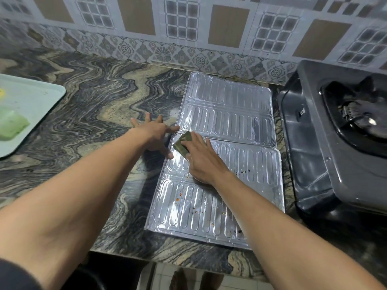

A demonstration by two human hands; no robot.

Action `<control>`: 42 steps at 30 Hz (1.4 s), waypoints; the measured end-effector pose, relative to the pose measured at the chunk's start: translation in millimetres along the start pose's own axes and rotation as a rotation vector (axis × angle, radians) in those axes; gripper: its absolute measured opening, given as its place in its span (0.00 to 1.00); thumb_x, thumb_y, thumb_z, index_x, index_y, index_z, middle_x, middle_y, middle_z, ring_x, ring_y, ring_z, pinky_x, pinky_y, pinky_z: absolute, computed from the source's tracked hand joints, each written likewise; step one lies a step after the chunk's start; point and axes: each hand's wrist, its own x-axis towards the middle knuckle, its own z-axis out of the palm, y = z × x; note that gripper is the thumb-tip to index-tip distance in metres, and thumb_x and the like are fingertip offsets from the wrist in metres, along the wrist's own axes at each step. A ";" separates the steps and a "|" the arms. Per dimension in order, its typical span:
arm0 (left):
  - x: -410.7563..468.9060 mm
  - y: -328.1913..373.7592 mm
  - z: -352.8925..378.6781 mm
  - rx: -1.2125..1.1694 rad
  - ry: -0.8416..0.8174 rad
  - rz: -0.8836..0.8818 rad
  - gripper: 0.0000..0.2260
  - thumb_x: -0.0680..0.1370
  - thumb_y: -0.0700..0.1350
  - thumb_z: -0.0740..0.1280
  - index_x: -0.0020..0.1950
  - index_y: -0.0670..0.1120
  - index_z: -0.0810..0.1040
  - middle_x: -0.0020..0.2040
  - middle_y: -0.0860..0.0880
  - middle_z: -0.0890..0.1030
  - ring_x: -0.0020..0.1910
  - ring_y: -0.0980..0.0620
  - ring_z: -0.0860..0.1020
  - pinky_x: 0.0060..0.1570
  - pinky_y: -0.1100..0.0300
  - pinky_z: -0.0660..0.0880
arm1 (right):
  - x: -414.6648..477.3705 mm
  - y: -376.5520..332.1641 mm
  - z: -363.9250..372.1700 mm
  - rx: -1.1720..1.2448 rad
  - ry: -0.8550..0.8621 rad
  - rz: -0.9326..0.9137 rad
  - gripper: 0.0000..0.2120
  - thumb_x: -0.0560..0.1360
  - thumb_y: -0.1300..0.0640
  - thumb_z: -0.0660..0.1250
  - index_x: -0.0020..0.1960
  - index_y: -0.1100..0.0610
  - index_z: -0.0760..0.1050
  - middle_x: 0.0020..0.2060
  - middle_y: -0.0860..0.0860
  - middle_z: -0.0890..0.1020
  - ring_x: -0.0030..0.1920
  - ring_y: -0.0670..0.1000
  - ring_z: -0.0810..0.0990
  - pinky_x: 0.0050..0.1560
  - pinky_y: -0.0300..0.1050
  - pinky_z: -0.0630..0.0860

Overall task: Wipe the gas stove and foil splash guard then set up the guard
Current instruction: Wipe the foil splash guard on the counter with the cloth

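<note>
Your right grip (203, 160), fingers flat, presses the pad (181, 144) on the guard (230, 122); its dirty panels lie nearer you, along its near-far length; left grip (154, 135), splayed, steadies its left edge

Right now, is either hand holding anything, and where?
Right hand presses scouring pad from above onto foil guard; left hand, spread, grips nothing, steadying guard's edge.

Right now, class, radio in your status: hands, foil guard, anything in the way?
Left hand spread, steadying foil guard at its left edge. Right hand pressing scrub pad on it; guard flat beside stove. Crumbs on near panel; nothing blocking.
</note>
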 end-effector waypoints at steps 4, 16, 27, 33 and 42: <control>0.3 -1.7 0.5 0.011 -0.005 -0.002 0.49 0.60 0.68 0.75 0.75 0.72 0.52 0.82 0.46 0.44 0.77 0.33 0.38 0.65 0.21 0.40 | -6.4 -5.4 1.9 -0.079 0.054 -0.004 0.33 0.72 0.68 0.61 0.76 0.52 0.63 0.77 0.51 0.61 0.77 0.54 0.55 0.77 0.56 0.47; -1.5 -1.0 -0.5 0.032 0.005 -0.001 0.48 0.61 0.68 0.75 0.76 0.71 0.53 0.82 0.45 0.45 0.78 0.32 0.40 0.64 0.20 0.41 | -0.5 -35.3 11.4 0.067 0.274 0.564 0.26 0.81 0.49 0.53 0.77 0.55 0.57 0.79 0.61 0.51 0.79 0.61 0.43 0.75 0.66 0.38; 0.6 -2.2 1.1 0.036 -0.006 0.000 0.48 0.61 0.69 0.75 0.76 0.72 0.52 0.82 0.46 0.45 0.78 0.33 0.40 0.64 0.20 0.42 | -7.2 -17.3 19.7 -0.177 -0.003 0.462 0.33 0.81 0.37 0.38 0.80 0.51 0.36 0.79 0.60 0.38 0.78 0.62 0.33 0.74 0.63 0.32; 0.0 -2.7 0.2 0.051 -0.013 -0.001 0.49 0.61 0.70 0.74 0.76 0.72 0.51 0.82 0.46 0.44 0.78 0.32 0.40 0.64 0.19 0.41 | -19.1 -3.0 9.8 -0.183 -0.086 0.411 0.34 0.81 0.36 0.38 0.79 0.53 0.31 0.78 0.59 0.33 0.76 0.59 0.29 0.74 0.60 0.29; -2.2 3.0 0.1 0.114 -0.007 -0.004 0.49 0.62 0.70 0.73 0.77 0.70 0.50 0.82 0.46 0.44 0.78 0.32 0.40 0.63 0.19 0.42 | -41.1 29.2 -9.3 -0.228 -0.135 0.410 0.35 0.82 0.37 0.38 0.80 0.56 0.36 0.77 0.59 0.31 0.75 0.59 0.27 0.75 0.61 0.31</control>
